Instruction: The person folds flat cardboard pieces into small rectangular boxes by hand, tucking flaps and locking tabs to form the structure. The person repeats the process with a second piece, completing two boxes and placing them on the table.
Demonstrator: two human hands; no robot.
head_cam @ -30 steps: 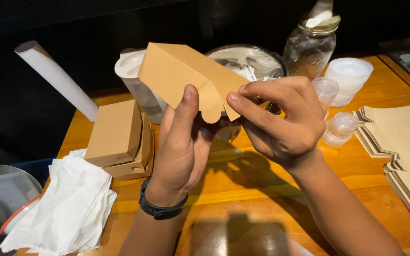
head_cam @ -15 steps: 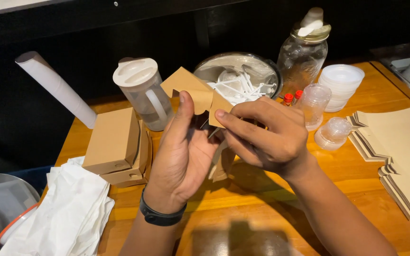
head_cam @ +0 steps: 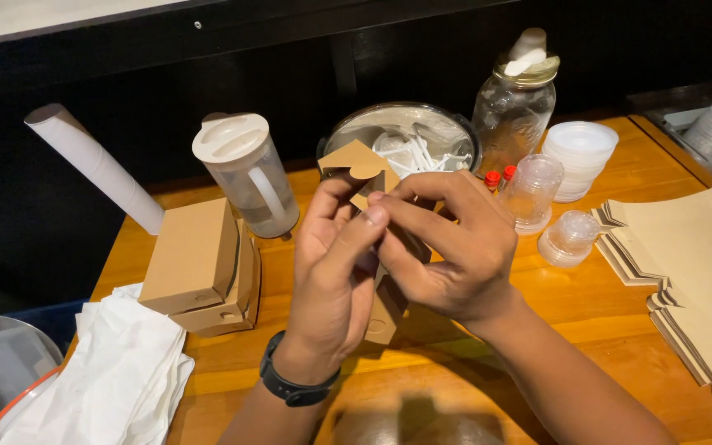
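Brown cardboard is pinched between the fingers of both hands: the left hand (head_cam: pixel 335 276) and right hand (head_cam: pixel 447 247) close narrowly around a partly folded carton (head_cam: pixel 364 169), held above the wooden table (head_cam: pixel 587 305). Its rounded tab flaps stand up unfastened at the top and its lower corner dips toward the table near the left wrist, which wears a dark wristband (head_cam: pixel 294 383). By judgement the folding is midway: the body looks shaped, the top flaps remain to be tucked.

Left of the carton lie two finished closed boxes (head_cam: pixel 199 264), stacked, so some work is done. Right of it, a pile of flat cut blanks (head_cam: pixel 702 280) remains unfolded. Behind it stand a lidded plastic pitcher (head_cam: pixel 249 173), a metal bowl of white plastic cutlery (head_cam: pixel 409 144), a glass jar (head_cam: pixel 512 111) and small clear lidded cups (head_cam: pixel 566 239). White paper napkins (head_cam: pixel 109 379) lie left of the boxes, with a white tube (head_cam: pixel 92 165) leaning behind them.

Surroundings beyond the table are dark panelled wall, dimly lit.
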